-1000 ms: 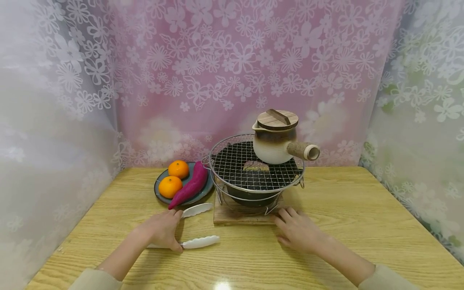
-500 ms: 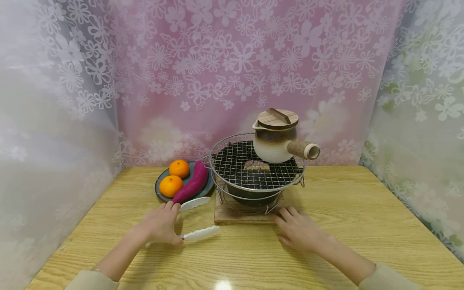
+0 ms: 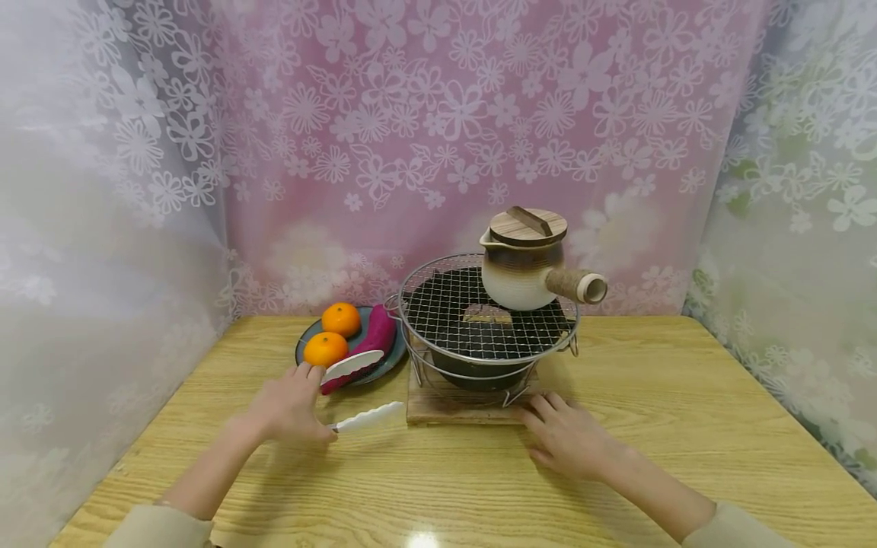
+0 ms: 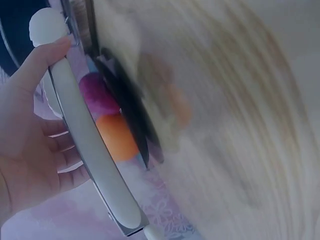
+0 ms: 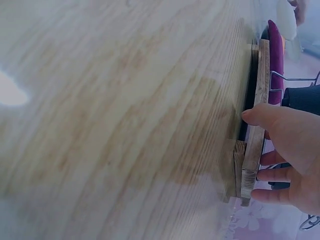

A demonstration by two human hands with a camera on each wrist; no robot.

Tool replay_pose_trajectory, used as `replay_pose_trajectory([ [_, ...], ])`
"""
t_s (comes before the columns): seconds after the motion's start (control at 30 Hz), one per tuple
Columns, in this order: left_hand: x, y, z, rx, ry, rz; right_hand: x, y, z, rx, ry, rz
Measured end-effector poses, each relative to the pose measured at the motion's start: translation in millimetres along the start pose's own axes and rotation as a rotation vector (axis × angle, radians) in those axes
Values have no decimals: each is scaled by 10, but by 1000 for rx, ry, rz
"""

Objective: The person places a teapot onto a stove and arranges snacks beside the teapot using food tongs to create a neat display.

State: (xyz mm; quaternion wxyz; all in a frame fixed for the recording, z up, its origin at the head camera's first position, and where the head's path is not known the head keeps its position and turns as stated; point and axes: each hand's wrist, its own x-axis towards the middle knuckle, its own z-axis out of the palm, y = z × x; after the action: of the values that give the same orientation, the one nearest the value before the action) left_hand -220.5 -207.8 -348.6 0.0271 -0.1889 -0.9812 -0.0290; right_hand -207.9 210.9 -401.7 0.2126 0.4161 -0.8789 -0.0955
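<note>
My left hand [image 3: 291, 407] grips a pair of spread tongs with white scalloped tips [image 3: 368, 418], thumb on one arm and fingers on the other. One tip overlaps the purple sweet potato [image 3: 381, 329] on the blue plate [image 3: 306, 332]; the other stands nearer me over the table. In the left wrist view, the tongs' long pale arm [image 4: 90, 135] runs past my palm. My right hand [image 3: 565, 438] touches the front right corner of the wooden board [image 3: 445, 411], its fingers resting there and holding nothing up. Two oranges [image 3: 325, 349] sit beside the sweet potato.
On the board stands a round black grill with a wire mesh [image 3: 452, 335]. A brown and cream pot [image 3: 518, 278] with a wooden lid and a wrapped side handle sits on the mesh. Floral curtains [image 3: 438, 137] close off the back and sides of the table [image 3: 658, 380].
My left hand has moved the tongs away from me and slightly left, bringing the far tip from beside the plate to over the sweet potato. My right hand stays at the board.
</note>
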Motion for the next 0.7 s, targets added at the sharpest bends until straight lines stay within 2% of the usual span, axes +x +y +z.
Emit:
replay_pose_trajectory([
  [0.27,22,-130,-137,-4,28,-56,-4,-2,-8,6,-20,4],
  [0.7,35,-342,-271,-3,23,-126,-8,6,-16,16,-45,9],
])
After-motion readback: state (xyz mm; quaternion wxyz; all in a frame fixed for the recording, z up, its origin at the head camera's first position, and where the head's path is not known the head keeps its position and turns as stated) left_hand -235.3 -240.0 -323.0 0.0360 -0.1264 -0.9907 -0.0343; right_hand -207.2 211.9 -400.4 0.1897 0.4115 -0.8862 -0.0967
